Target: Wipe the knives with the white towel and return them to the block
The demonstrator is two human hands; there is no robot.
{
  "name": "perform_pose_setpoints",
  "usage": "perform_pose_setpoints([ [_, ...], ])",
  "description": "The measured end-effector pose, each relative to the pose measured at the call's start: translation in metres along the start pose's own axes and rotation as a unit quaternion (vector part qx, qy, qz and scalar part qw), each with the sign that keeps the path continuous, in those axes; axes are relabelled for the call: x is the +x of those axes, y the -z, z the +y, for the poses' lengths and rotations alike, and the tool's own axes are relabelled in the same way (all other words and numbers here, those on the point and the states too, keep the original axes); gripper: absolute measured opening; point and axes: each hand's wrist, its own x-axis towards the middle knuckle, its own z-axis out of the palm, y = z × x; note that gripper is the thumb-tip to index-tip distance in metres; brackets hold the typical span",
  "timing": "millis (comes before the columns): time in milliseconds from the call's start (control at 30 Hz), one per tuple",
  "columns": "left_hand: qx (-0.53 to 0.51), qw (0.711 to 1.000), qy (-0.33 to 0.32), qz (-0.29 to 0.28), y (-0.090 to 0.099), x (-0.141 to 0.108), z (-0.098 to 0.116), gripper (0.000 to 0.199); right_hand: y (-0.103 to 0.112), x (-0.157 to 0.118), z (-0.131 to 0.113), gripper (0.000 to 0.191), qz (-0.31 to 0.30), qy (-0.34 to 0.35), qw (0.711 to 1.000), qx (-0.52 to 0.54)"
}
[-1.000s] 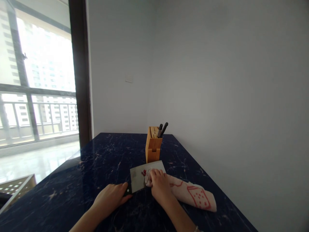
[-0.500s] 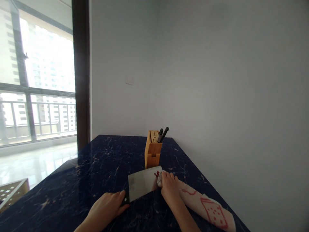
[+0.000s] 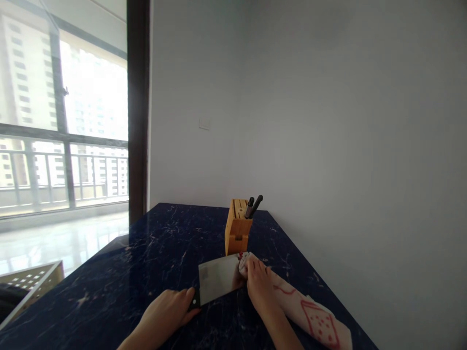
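Observation:
A cleaver (image 3: pixel 219 279) with a broad, shiny blade is held tilted above the dark table. Its black handle is wrapped by the fingers of my left hand (image 3: pixel 166 308). My right hand (image 3: pixel 260 282) is closed on a white cloth (image 3: pixel 310 311) with red drawn markings, bunched at its far end. That end lies against the blade's right end and covers its upper corner. The cloth's long part trails to the lower right under my right forearm. Just behind the blade stands a wooden knife block (image 3: pixel 239 228) with two black-handled tools in its slots.
The dark blue marbled table (image 3: pixel 182 228) runs back to the grey wall (image 3: pixel 328 146), its right edge close beside the cloth. A pale perforated crate (image 3: pixel 40 282) stands low at the left. Beyond the dark door frame (image 3: pixel 138 121) is a bright window.
The view has turned slightly left, so things appear farther right. Against the blade, my right hand and the cloth end have shifted up over its far corner. My left hand keeps its grip.

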Motion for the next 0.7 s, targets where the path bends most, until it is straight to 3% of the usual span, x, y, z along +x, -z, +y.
perform_pose_setpoints([
  [233, -0.011, 1.000, 0.000, -0.009, -0.001, -0.002, -0.007, 0.037, -0.001, 0.004, -0.002, 0.034, 0.009, -0.003, 1.000, -0.008],
  [467, 0.017, 1.000, -0.006, -0.018, 0.006, 0.000, -0.007, 0.036, 0.000, -0.004, -0.009, 0.034, -0.065, 0.007, 0.998, -0.001],
  [700, 0.031, 0.999, -0.020, -0.001, 0.013, -0.002, -0.010, 0.037, 0.009, 0.002, -0.005, 0.028, -0.012, -0.052, 0.999, 0.000],
])
